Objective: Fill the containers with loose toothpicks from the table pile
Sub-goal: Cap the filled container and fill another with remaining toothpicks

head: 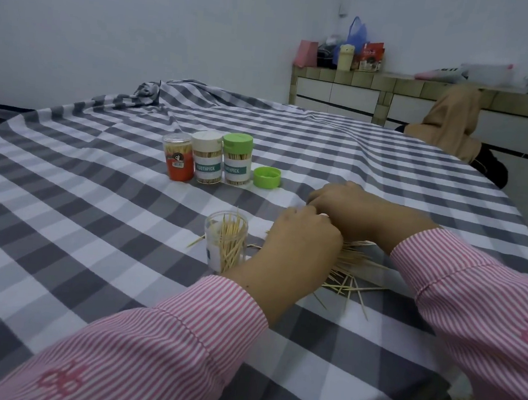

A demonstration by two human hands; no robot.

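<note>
An open clear container (225,243) stands on the checked tablecloth, partly filled with upright toothpicks. Just right of it lies the loose toothpick pile (351,274), mostly hidden under my hands. My left hand (300,246) and my right hand (349,209) meet above the pile, fingers curled and touching; what they pinch is hidden. Farther back stand three capped containers: a red-labelled one (179,157), a white-capped one (208,157) and a green-capped one (236,158). A loose green cap (266,177) lies next to them.
The grey and white checked cloth (91,214) covers the whole table, bunched at the far left corner. A person in a tan head covering (450,121) sits at the far right edge. Behind is a tiled counter (366,80) with bags and boxes.
</note>
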